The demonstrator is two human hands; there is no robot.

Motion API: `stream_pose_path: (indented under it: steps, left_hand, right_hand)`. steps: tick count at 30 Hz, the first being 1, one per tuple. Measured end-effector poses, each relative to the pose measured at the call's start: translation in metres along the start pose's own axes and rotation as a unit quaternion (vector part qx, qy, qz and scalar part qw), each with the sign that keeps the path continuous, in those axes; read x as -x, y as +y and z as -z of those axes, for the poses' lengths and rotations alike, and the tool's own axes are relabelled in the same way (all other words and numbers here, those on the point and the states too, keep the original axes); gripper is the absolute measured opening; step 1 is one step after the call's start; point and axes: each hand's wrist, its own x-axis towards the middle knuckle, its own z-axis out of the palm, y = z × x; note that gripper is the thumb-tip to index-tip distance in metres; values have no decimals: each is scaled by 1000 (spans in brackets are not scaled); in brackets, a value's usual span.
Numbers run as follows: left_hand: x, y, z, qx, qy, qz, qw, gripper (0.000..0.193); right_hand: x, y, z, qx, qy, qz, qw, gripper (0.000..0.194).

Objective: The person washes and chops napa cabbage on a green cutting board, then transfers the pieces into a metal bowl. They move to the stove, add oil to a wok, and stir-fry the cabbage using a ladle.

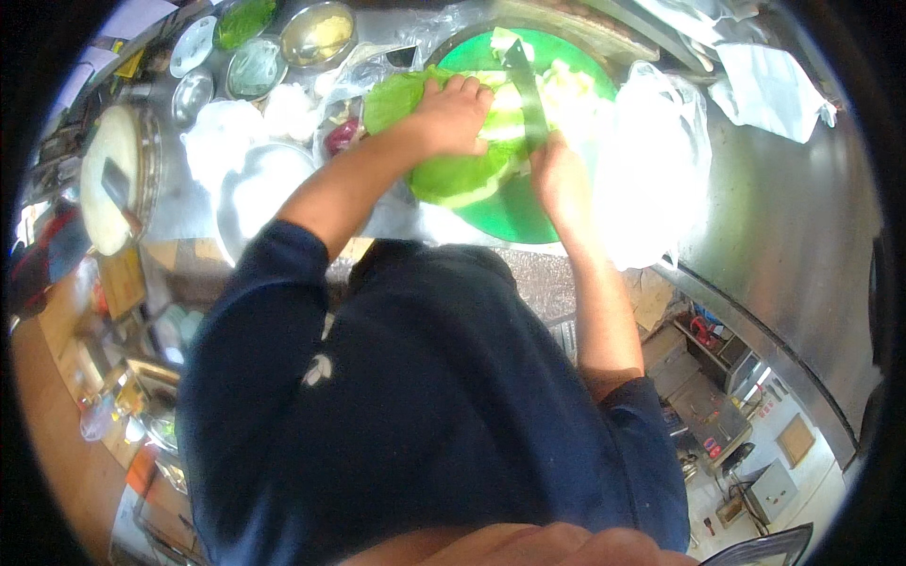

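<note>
My left hand lies spread on a pile of green cabbage leaves, fingers bent over the top. In my right hand is the handle of a knife with a broad blade, which points away from me across the cabbage. Under both lies a round green cutting board. Pale cut cabbage pieces sit right of the blade, partly lost in glare. One more piece is at the blade's tip. Whether the edge touches the leaves I cannot tell.
A white plastic bag stands right of the board. To the left are a red onion, a large metal bowl and smaller bowls, one with yellowish food. A thick round chopping block with a cleaver stands far left.
</note>
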Motion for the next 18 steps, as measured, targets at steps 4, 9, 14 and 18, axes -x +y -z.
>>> stream_pose_path:
  steps: [4,9,14,18]
  left_hand:
    - [-2,-2,-5,4,-10,2,1000,92]
    - [2,-5,-15,27,10,15,999,109]
    - [11,-2,-12,20,-11,0,1000,130]
    - [8,3,9,9,-38,22,999,131]
  right_hand:
    - [22,16,-16,32,-36,-76,996,14]
    - [10,24,-59,-19,47,-17,999,17]
    - [16,34,-52,-32,70,-54,996,21]
    - [38,47,-36,-125,153,-14,980,20]
